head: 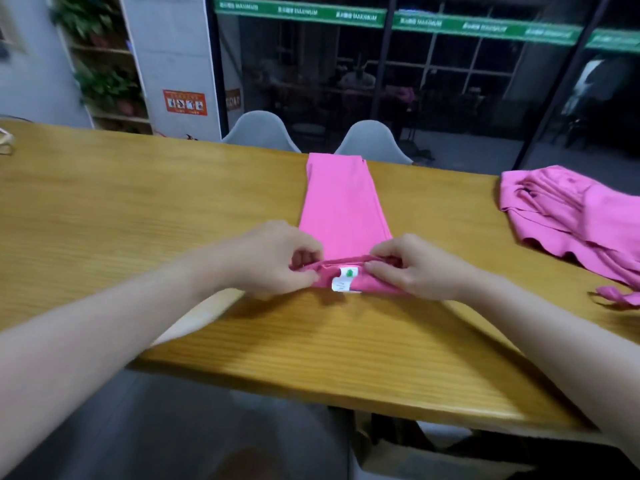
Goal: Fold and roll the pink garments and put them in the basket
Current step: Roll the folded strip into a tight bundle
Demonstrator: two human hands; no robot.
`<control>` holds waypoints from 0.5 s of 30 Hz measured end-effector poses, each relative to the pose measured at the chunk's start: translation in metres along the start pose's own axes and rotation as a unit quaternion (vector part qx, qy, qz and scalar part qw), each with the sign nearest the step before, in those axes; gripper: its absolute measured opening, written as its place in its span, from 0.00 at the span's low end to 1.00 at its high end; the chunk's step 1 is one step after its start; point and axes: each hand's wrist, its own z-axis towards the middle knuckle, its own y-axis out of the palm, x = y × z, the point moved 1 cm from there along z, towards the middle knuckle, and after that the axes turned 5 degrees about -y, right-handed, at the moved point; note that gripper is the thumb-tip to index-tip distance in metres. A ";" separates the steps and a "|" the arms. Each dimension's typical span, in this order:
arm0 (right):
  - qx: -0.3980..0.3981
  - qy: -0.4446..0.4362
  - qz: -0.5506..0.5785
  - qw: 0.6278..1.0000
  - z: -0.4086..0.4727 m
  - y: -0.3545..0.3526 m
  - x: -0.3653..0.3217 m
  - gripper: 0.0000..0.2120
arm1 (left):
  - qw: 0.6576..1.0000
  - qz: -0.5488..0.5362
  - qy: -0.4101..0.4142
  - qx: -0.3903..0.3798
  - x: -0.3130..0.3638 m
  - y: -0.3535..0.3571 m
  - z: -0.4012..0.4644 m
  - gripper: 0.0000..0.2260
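A pink garment (341,206) lies folded into a long narrow strip on the wooden table (138,202), running from the far edge toward me. Its near end is turned up into a small fold, with a white label (343,279) showing. My left hand (273,258) pinches the left side of that near fold, fingers curled round the fabric. My right hand (415,266) pinches the right side of the same fold. A second pink garment (571,216) lies crumpled at the right end of the table. No basket is in view.
Two grey chairs (261,131) stand behind the table's far edge. A glass partition and a shelf with plants (104,81) are beyond. The table's near edge runs just below my forearms. A pale object (5,142) sits at the far left edge.
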 end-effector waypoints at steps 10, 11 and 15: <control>0.068 -0.078 0.005 0.995 -0.001 0.004 0.027 0.04 | 0.967 -0.246 -0.063 -0.007 -0.037 0.009 0.017 0.09; 0.069 -0.081 -0.006 0.994 -0.001 0.003 0.028 0.03 | 0.968 -0.244 -0.051 0.005 -0.037 0.010 0.017 0.10; 0.063 -0.076 -0.025 0.995 -0.010 0.000 0.032 0.10 | 0.975 -0.218 -0.016 0.040 -0.035 0.009 0.014 0.10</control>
